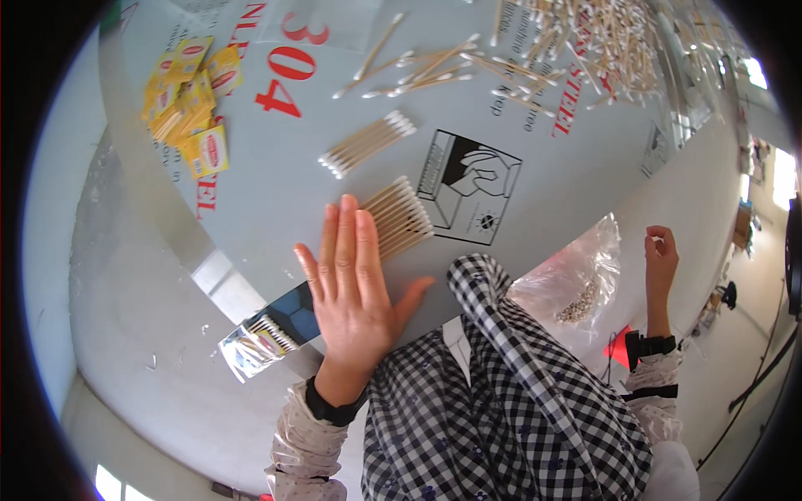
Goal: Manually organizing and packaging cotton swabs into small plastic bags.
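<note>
My left hand (355, 284) lies flat and open on the grey table sheet (276, 184), its fingertips against a neat row of wooden cotton swabs (403, 217). A second lined-up bundle of swabs (368, 144) lies a little farther away. My right hand (660, 250) is raised off the table edge at the right, fingers curled loosely near a clear plastic bag (576, 280); it holds nothing that I can make out.
A big loose heap of cotton swabs (585, 42) covers the far right of the table, with scattered ones (418, 71) nearer the middle. Yellow paper packets (192, 100) lie at the far left. A small packed bag of swabs (255, 342) sits at the near edge.
</note>
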### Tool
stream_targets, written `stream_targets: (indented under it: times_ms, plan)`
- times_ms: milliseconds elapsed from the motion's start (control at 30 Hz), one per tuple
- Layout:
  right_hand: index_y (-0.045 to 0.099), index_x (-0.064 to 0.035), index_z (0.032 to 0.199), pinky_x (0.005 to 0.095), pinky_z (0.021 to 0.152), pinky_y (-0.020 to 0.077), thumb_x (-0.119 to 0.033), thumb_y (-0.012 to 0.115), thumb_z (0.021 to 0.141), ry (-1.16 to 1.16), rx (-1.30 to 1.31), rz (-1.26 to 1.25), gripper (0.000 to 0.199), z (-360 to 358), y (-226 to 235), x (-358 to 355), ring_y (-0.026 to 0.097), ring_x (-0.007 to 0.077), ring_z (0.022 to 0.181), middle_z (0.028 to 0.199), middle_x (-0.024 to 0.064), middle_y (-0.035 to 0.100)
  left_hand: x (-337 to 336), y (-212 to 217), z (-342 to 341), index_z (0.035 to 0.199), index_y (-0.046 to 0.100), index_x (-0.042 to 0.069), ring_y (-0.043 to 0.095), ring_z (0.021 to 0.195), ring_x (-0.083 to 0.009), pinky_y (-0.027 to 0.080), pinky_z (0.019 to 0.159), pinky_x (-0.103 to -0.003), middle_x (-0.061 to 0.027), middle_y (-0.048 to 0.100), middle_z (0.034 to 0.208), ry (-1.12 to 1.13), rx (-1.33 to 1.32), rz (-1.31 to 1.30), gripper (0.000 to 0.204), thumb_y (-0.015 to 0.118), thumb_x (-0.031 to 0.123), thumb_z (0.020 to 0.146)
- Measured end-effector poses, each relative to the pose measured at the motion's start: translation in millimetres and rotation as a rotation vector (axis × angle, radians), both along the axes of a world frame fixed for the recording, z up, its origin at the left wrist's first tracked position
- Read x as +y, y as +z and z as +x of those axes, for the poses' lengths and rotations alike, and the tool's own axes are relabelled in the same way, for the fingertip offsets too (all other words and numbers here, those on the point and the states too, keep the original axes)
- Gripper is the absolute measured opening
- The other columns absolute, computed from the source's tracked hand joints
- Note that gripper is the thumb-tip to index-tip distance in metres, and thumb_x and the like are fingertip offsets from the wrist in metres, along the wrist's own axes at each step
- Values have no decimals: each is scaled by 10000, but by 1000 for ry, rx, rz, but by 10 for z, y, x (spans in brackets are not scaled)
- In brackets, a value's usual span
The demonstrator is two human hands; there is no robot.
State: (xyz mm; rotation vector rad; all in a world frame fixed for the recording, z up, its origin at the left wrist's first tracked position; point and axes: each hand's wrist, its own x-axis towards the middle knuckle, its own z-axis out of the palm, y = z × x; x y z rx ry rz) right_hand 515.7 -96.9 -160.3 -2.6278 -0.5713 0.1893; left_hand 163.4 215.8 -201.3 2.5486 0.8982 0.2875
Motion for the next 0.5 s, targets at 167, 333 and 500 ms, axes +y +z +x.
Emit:
stream_targets:
  times_ms: [167,333,500]
  plan:
    - [653,-30,1077,243,662,457,46,558,898,177,-48,167,217,-431,104,1022,563,82,782,916,36,629,-15,-21,16,1493,282,-46,281,1455,-381,98,1190,-579,-231,323,1543,-5,-52,-19,919,713,439,843]
    - [662,-19,975,275,670,503,122,644,741,956,15,381,274,-1127,-55,2634,613,175,811,958,55,633,12,-19,-99,1441,354,-62,325,1428,-415,126,1177,-590,-270,389,1494,60,-196,-73,849,783,298,804]
    - [656,-54,886,320,593,501,79,695,672,1121,-164,427,255,-1308,-239,3152,612,207,779,901,31,602,18,146,-228,1437,330,-72,339,1403,-460,193,1163,-575,-312,371,1483,140,-309,-228,799,764,102,788]
